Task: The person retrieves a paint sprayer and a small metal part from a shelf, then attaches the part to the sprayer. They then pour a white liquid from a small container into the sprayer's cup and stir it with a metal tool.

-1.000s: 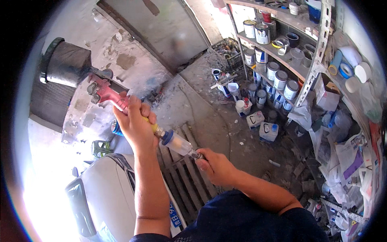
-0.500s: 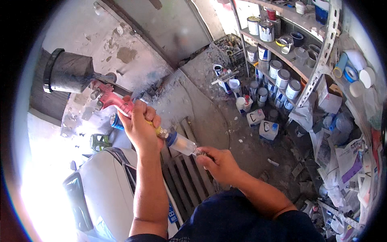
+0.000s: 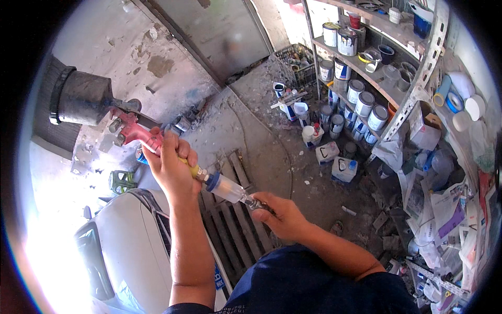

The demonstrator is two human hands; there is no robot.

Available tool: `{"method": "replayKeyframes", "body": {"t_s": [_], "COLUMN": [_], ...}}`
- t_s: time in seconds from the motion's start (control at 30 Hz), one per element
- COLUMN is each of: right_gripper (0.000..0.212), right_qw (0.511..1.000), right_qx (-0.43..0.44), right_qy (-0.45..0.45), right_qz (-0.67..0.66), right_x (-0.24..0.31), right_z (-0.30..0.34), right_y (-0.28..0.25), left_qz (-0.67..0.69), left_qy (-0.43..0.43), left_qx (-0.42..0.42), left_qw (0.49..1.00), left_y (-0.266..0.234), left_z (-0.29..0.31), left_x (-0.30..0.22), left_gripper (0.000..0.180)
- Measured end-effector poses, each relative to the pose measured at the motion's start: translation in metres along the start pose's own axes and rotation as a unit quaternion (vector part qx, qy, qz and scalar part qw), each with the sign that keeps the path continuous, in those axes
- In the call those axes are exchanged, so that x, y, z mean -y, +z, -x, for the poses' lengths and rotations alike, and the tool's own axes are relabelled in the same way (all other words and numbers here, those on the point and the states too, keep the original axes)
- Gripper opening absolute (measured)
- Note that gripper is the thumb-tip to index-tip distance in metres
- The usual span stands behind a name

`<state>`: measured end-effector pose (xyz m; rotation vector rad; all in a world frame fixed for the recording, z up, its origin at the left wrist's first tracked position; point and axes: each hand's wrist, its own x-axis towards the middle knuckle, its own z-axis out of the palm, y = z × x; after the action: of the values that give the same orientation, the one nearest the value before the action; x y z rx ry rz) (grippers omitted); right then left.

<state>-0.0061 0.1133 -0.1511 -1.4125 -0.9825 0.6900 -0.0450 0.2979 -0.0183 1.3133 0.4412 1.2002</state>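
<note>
A paint spray gun with a red body [image 3: 135, 130] and a grey, paint-stained cup [image 3: 83, 98] is held up at the left. My left hand [image 3: 175, 170] is wrapped round its handle, with yellow showing at the handle's lower end. Below that, a brass nut joins a clear inline air filter [image 3: 227, 188] with a blue collar. My right hand [image 3: 282, 217] pinches a dark metal air coupler [image 3: 260, 204] at the filter's far end. Whether the coupler is fully seated cannot be made out. No hose is visible beyond my right hand.
Metal shelves [image 3: 366, 63] with paint cans and cups stand at the right, beside crumpled paper and plastic [image 3: 444, 209]. White jugs [image 3: 344, 169] sit on the floor. A slatted wooden pallet [image 3: 235, 220] lies below my hands. At the lower left is a white car [image 3: 125, 240].
Both hands and the gun sit slightly further left in the picture. More of the dark coupler now shows between my right thumb and fingers. My left hand keeps its hold on the gun.
</note>
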Motion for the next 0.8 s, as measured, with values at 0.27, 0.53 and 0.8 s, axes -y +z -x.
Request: {"method": "replayKeyframes", "body": {"t_s": [0.27, 0.53, 0.8], "right_gripper": [0.034, 0.035, 0.039], "right_qw": [0.996, 0.988, 0.997], "right_qx": [-0.044, -0.089, -0.074], "right_qy": [-0.048, -0.106, -0.026], "right_qz": [0.064, 0.063, -0.005], "right_x": [0.006, 0.022, 0.032], "right_z": [-0.004, -0.023, -0.046], "right_y": [0.021, 0.039, 0.054], "left_qz": [0.015, 0.051, 0.056], "left_qy": [-0.002, -0.003, -0.02], "left_qx": [0.0, 0.01, 0.022], "left_qw": [1.0, 0.999, 0.998], "left_y": [-0.008, -0.028, -0.039], "left_z": [-0.01, -0.033, -0.045], "left_x": [-0.012, -0.023, -0.022], "left_gripper": [0.029, 0.031, 0.033]}}
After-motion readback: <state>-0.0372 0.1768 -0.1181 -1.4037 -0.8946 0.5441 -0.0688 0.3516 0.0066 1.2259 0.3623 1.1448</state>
